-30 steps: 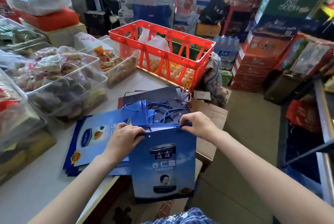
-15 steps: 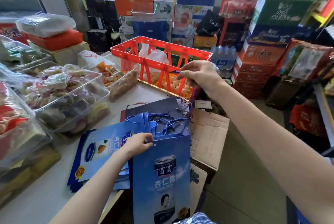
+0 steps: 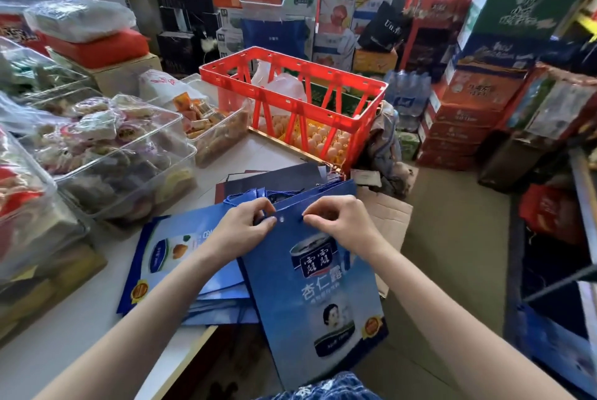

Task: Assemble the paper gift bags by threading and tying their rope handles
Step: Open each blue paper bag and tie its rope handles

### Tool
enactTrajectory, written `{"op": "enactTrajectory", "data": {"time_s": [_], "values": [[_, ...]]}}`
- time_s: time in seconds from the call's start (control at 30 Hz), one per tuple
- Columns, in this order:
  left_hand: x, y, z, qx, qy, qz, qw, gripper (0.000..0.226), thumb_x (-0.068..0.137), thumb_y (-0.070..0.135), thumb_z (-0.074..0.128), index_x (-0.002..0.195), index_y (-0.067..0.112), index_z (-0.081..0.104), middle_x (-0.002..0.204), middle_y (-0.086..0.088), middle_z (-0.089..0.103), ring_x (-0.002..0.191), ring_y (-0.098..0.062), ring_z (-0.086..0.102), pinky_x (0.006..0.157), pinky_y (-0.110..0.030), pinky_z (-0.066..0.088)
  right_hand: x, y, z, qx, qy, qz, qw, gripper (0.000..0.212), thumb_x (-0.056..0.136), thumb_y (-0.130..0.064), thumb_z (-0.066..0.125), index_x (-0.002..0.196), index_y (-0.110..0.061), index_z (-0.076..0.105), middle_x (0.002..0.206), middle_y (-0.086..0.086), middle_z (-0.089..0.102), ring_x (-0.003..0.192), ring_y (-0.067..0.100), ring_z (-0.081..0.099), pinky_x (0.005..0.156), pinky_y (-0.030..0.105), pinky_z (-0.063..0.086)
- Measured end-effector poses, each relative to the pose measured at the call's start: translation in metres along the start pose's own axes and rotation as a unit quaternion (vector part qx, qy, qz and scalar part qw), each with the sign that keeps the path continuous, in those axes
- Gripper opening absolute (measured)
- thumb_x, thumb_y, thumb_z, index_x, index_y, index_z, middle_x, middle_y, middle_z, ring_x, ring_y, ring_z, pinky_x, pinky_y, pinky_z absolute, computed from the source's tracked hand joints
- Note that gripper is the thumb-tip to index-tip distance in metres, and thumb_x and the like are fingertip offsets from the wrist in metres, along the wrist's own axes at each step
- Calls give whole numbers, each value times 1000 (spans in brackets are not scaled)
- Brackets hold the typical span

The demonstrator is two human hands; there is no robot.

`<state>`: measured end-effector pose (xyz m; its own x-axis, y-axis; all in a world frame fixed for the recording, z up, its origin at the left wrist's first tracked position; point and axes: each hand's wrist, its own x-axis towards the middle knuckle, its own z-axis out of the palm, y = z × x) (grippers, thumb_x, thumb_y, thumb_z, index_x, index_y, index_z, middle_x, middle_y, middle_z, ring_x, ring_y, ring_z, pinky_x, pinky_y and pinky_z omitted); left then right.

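At the far left, clear tubs (image 3: 106,154) of wrapped snacks crowd the white table (image 3: 64,328). Just right of them a stack of flat blue bags (image 3: 168,257) lies on the table, its near edge at the table's lip. The left hand (image 3: 240,231) comes in over this stack, fingers curled, thumb and forefinger pinching the top edge of one blue bag (image 3: 310,296) beside a small punched hole (image 3: 282,220). A blue rope (image 3: 242,196) loops out just behind that hand's knuckles; whether the hand also grips it cannot be told. The bag is flat, held tilted, its top at the hands and its bottom hanging past the table edge toward the person's lap. The right hand (image 3: 339,222) pinches the same top edge just right of the hole, fingers curled tight. Behind the hands dark bags (image 3: 277,178) lie flat, and beyond them stands a red crate (image 3: 290,92) with eggs (image 3: 323,138) under it. Stacked cartons (image 3: 465,108) fill the right.
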<state>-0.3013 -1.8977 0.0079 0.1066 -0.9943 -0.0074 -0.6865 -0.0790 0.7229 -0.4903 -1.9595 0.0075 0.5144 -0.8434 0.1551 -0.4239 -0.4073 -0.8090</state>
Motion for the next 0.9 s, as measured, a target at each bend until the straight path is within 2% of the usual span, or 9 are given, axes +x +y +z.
{"op": "enactTrajectory", "data": {"time_s": [0.1,0.2,0.3,0.47,0.6,0.73,0.9], "values": [[-4,5,-2,0,-2,-4,1000,22,91,18,55,74,30,48,62,6,43,57,-8,39,58,-23,32,-2,1,10,47,10,-32,998,7,78,-8,74,84,-10,75,77,-10,65,71,1,61,65,12,46],[-4,7,-3,0,-14,-10,1000,18,91,19,55,76,27,50,64,6,44,59,-8,40,59,-24,33,0,-3,13,60,17,-53,997,10,77,-6,74,87,-9,75,82,-8,63,77,13,61,70,25,51],[-3,9,-4,-10,-21,-13,1000,17,91,19,55,77,26,51,66,5,44,60,-8,40,59,-25,33,2,-7,14,59,30,-65,996,11,76,-6,74,87,-8,75,82,-10,62,78,15,61,70,29,52],[0,11,-3,-24,-36,-14,999,17,92,20,55,76,26,51,66,6,43,61,-8,40,59,-24,31,3,-5,15,30,25,-95,995,10,76,-6,74,86,-8,75,81,-16,59,80,8,60,69,16,49],[3,13,-4,-20,-35,-14,999,18,92,20,55,76,27,50,67,6,44,61,-8,40,59,-24,32,3,-3,16,-8,45,-109,993,10,77,-8,74,86,-8,76,81,-13,60,76,5,60,71,18,51],[3,10,-5,-20,-42,-17,999,12,92,20,54,81,24,52,69,6,46,62,-7,42,58,-22,33,3,0,12,5,44,-90,995,10,78,-8,73,88,-7,75,84,-10,61,79,4,61,71,14,50],[3,9,-3,-23,-51,-13,998,18,91,18,55,76,27,53,68,9,51,63,-6,45,59,-21,33,5,0,12,20,32,-77,996,11,78,-10,73,89,-8,75,85,-6,62,78,6,59,67,14,47]]}}
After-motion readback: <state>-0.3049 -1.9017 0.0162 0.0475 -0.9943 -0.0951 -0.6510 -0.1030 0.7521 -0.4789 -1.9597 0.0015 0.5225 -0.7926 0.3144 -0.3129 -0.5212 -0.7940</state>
